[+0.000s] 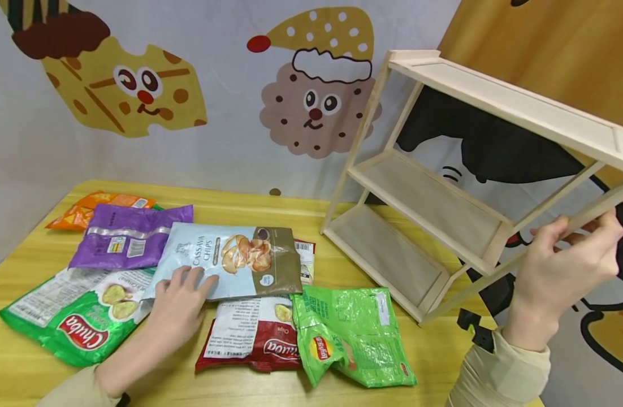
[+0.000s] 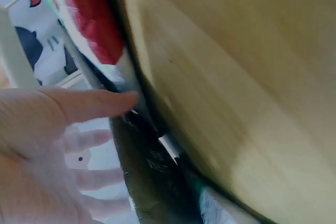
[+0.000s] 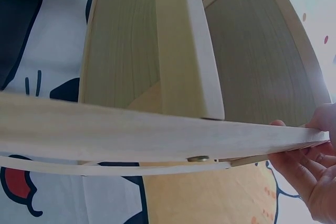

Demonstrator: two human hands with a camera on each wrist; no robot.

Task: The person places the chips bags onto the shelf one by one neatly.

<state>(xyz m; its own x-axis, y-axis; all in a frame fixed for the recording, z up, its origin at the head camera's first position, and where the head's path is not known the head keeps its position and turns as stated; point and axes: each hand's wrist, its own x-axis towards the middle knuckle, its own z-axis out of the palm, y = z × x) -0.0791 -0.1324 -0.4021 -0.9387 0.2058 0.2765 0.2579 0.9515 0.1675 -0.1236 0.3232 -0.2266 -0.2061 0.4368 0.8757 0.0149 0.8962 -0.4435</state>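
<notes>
A light blue and brown cassava chips bag point(image 1: 278, 265) lies across the other snack bags on the table. My left hand point(image 1: 181, 302) is at its lower left part, fingers over the printed front. The left wrist view has the thumb and fingers of that hand point(image 2: 79, 124) stretched out beside the edges of the bags. On the right stands a three-tier wooden shelf point(image 1: 436, 209). My right hand point(image 1: 566, 274) grips its near side post, thumb and fingers around the wood. In the right wrist view the fingers hold the end of this post point(image 3: 131, 132).
Beside the cassava bag lie a purple bag point(image 1: 128, 240), an orange bag point(image 1: 77, 213) and a green Chuba bag point(image 1: 62, 316). A red Chuba bag point(image 1: 240, 333) and a green Lay's bag point(image 1: 367, 339) are nearer the front. A cartoon-printed wall point(image 1: 230, 152) closes off the back.
</notes>
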